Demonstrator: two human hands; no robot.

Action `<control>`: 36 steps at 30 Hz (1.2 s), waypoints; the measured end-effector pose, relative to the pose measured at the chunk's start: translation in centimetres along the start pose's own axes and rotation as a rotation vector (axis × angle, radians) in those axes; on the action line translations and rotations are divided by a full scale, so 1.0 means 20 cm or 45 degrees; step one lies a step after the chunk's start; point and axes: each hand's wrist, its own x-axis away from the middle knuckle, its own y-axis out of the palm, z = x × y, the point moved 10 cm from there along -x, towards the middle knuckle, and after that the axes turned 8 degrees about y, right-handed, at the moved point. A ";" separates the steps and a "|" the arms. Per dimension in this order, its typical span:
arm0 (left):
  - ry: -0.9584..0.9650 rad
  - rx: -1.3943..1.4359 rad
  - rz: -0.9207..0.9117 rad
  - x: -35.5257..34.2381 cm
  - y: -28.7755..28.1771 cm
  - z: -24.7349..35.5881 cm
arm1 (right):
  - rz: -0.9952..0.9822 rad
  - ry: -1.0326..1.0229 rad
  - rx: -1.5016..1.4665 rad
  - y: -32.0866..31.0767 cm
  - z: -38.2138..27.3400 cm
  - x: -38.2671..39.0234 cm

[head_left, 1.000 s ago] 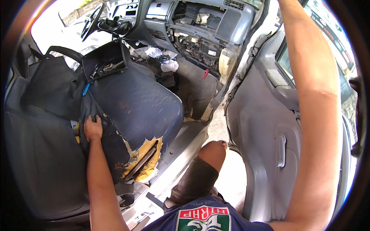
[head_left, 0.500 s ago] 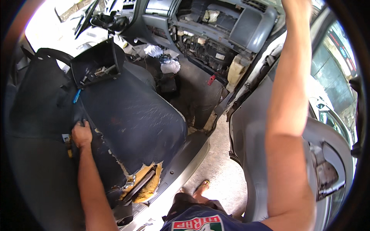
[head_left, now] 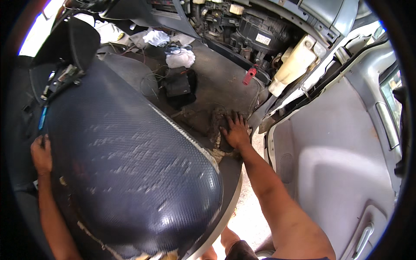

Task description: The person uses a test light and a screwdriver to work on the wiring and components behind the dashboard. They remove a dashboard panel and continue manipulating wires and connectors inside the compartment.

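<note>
My right hand point(head_left: 236, 131) lies with fingers spread on the worn floor edge by the door opening, just beyond the seat's front corner, and grips nothing. My left hand point(head_left: 42, 156) rests at the far-left side of the dark textured seat cushion point(head_left: 138, 143), its fingers curled down; what they press or hold is hidden. Close above that hand lies a blue pen-like tool point(head_left: 42, 118). Past it, on the seat, stands an open black bin point(head_left: 84, 47) with small tools and metal pieces inside. The cushion is scuffed, with torn edges.
A black box point(head_left: 177, 82) with loose wires sits on the floor, near a crumpled white cloth point(head_left: 180, 58). A red clip-like piece point(head_left: 249, 76) hangs below the opened dashboard, beside a yellowed plastic reservoir point(head_left: 292, 65). The grey door point(head_left: 333, 138) stands open at right.
My right arm has come down from high up at the right to the floor edge. The view has moved forward and closer to the footwell. My left hand stays at the seat's side.
</note>
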 end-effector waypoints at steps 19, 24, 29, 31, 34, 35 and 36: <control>0.065 0.357 0.179 -0.09 -0.01 -0.22 | 0.106 0.043 -0.121 -0.03 0.05 0.04; 0.116 0.454 0.162 -0.08 -0.01 -0.16 | 0.096 0.059 -0.148 -0.03 0.06 0.06; 0.098 0.330 0.271 -0.07 -0.03 -0.20 | -0.017 0.100 -0.172 -0.01 0.07 0.04; 0.078 0.355 0.289 -0.07 -0.02 -0.22 | 0.005 0.094 -0.172 -0.02 0.07 0.04; 0.148 0.371 0.299 -0.06 -0.01 -0.17 | 0.034 0.073 -0.178 -0.03 0.06 0.04; 0.153 0.380 0.288 -0.06 -0.02 -0.17 | 0.015 0.084 -0.161 -0.02 0.07 0.04; 0.141 0.251 0.410 -0.04 -0.06 -0.15 | 0.033 0.073 -0.179 -0.02 0.07 0.05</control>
